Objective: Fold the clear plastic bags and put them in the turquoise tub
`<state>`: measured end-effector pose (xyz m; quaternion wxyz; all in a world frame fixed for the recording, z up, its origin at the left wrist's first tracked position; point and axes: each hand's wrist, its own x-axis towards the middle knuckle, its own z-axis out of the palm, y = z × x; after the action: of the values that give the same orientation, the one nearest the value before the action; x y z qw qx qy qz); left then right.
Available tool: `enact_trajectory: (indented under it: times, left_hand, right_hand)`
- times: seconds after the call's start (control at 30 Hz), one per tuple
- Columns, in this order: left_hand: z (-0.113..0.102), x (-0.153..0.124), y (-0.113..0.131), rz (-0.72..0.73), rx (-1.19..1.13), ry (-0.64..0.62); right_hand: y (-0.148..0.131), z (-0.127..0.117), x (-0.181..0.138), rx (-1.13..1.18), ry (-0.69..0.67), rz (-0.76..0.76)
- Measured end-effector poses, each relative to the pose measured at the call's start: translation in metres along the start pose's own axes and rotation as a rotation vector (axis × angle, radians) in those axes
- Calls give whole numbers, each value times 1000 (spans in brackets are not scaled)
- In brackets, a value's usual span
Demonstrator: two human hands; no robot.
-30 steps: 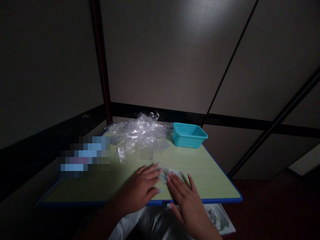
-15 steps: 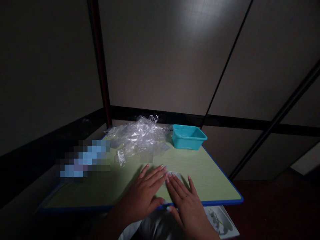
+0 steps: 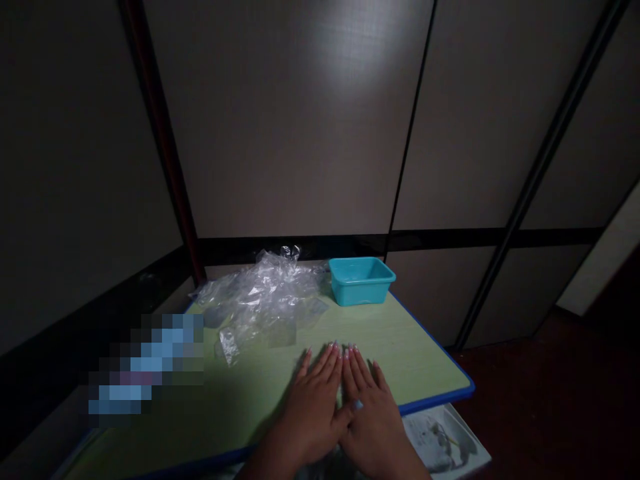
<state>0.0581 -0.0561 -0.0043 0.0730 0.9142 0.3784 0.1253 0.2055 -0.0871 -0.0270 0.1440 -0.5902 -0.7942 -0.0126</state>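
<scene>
My left hand [image 3: 316,403] lies palm down near the table's front edge, fingers stretched out. Beside it my right hand [image 3: 371,412] rests flat as well, and the two hands touch along their inner sides. The left thumb lies across the base of the right hand. Anything under the palms is hidden. Beyond the fingertips spreads a heap of crumpled clear plastic bags [image 3: 270,293]. To its right stands a turquoise plastic basin [image 3: 361,292], with nothing visible inside.
The light green table [image 3: 420,367] has a blue edge. A blurred-out blue item [image 3: 155,360] sits at its left side. Below the right front edge is a white box with a printed picture [image 3: 445,440]. Dark panelled walls [image 3: 300,133] rise behind.
My hands have drawn together, and the left thumb now crosses the right hand. The pale, filmy piece visible between them before is now covered. The camera view has shifted and tilted slightly.
</scene>
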Motion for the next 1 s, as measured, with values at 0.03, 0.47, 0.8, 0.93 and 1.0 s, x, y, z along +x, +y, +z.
enact_trajectory:
  times: [0.03, 0.47, 0.8, 0.93, 1.0]
  left_hand:
    - [1, 0, -1, -5, -1, -7]
    - [13, -17, -15, -177, 92, 49]
    - [11, -31, -26, -324, 222, 78]
    - [-6, -24, -14, -82, 157, 44]
    - [-11, -16, -4, -14, 99, 20]
  right_hand:
    - [0, -1, 0, 16, 5, 1]
    - [-1, -2, -1, 77, -17, 38]
    - [-3, -6, -2, 61, -40, 52]
    - [-3, -5, -2, 51, -56, 53]
    - [-2, -3, -1, 47, -62, 46]
